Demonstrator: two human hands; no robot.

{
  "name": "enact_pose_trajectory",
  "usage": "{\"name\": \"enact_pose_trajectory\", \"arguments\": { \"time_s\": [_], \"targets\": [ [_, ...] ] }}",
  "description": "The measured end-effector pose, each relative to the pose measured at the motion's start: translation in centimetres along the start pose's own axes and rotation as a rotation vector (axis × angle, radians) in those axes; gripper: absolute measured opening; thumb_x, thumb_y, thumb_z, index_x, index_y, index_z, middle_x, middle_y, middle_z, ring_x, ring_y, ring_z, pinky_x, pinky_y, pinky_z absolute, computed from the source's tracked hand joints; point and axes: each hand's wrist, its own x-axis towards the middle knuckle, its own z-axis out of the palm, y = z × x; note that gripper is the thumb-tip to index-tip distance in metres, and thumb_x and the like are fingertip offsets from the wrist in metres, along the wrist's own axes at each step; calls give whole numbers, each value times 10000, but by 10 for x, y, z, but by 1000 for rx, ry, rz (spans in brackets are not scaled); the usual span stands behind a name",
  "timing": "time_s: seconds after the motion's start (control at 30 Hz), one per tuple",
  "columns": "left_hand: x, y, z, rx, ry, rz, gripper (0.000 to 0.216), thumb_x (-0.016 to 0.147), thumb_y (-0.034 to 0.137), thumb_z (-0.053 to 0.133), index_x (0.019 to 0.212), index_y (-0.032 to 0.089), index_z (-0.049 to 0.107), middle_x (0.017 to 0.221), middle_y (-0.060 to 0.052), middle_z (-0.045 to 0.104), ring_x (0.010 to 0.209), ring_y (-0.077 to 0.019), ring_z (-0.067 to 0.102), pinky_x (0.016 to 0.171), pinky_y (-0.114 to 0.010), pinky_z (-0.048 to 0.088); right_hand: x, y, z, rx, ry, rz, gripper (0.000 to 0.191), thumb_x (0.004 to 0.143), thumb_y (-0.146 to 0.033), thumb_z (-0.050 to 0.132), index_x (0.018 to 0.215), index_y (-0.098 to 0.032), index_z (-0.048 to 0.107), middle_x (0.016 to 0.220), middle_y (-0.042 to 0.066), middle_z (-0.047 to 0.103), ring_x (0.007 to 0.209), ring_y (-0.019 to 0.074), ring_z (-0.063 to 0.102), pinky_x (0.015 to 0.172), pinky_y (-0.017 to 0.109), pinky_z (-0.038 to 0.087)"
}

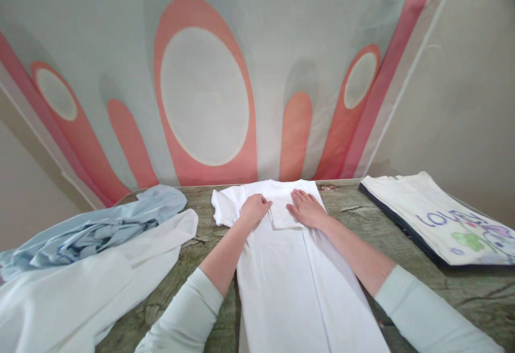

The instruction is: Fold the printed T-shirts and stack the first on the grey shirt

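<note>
A white short-sleeved shirt (277, 283) lies lengthwise down the middle of the wooden-topped table, one sleeve spread out to the left. Near its top, a folded-over part of the white cloth makes a squared flap. My left hand (255, 209) is closed at the left edge of this flap, fingers curled and thumb against the cloth; its fingertips are partly hidden. My right hand (308, 209) rests flat on the flap's right side, palm down with fingers stretched out. The right sleeve is not visible as a spread piece.
Left of the shirt lie a crumpled light-blue garment (108, 229) and a white garment (100, 278). At right is a stack of folded clothes (434, 219), its white top piece bearing coloured drawings and lettering. A printed backdrop (269, 144) stands behind the table (346, 208).
</note>
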Motion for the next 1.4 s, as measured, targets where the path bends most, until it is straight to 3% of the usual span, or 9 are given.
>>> {"name": "enact_pose_trajectory", "arguments": {
  "time_s": [0.33,0.7,0.83,0.93,1.03,1.13,1.27,1.4],
  "targets": [
    [-7,3,-2,-85,-5,-14,189,718,372,615,817,234,700,886,-15,697,814,-176,623,691,-230,440,0,0,0,1,-2,-5,661,902,-528,155,1407,-114,254,1486,92,210,1358,227,139,1082,397,115],
    [-6,5,-4,-2,-15,-104,175,708,312,580,798,218,698,859,-48,696,782,-193,632,660,-248,430,0,1,0,4,-13,-5,677,897,-551,141,1409,-121,253,1488,89,201,1360,225,140,1085,395,115],
    [-11,9,-9,40,-5,-93,183,735,288,556,848,199,670,912,-73,676,848,-216,623,729,-284,437,0,1,1,0,-2,-11,674,899,-550,144,1407,-123,261,1485,89,212,1359,223,146,1085,388,116],
    [-18,17,-10,75,81,22,279,806,255,489,1060,190,583,1127,-88,600,1053,-227,545,893,-338,384,0,1,1,-1,10,-16,659,904,-535,147,1405,-124,267,1483,89,221,1357,227,151,1083,392,127],
    [-26,34,-2,95,123,314,362,895,249,362,1236,164,449,1308,-92,475,1226,-195,405,1019,-340,282,0,3,3,-1,23,-22,614,917,-469,156,1401,-111,278,1478,97,232,1357,226,152,1082,400,134],
    [-29,61,16,57,40,496,495,948,370,217,1337,87,334,1412,-129,346,1314,-196,280,1069,-330,223,-1,10,9,-5,33,-80,592,889,-389,285,1410,-111,254,1487,97,207,1358,233,143,1078,408,162],
    [-21,93,40,-5,-68,448,692,920,535,105,1392,42,222,1470,-155,209,1359,-238,161,1084,-372,195,0,22,22,3,144,-171,636,838,-324,393,1410,-88,245,1485,130,195,1353,254,149,1083,413,164],
    [-3,98,55,-51,-63,344,741,903,562,24,1393,45,227,1471,-148,211,1363,-229,146,1092,-374,166,4,24,26,34,219,-235,634,824,-329,420,1405,-121,278,1461,124,265,1334,271,203,1088,415,160]
  ]
}}
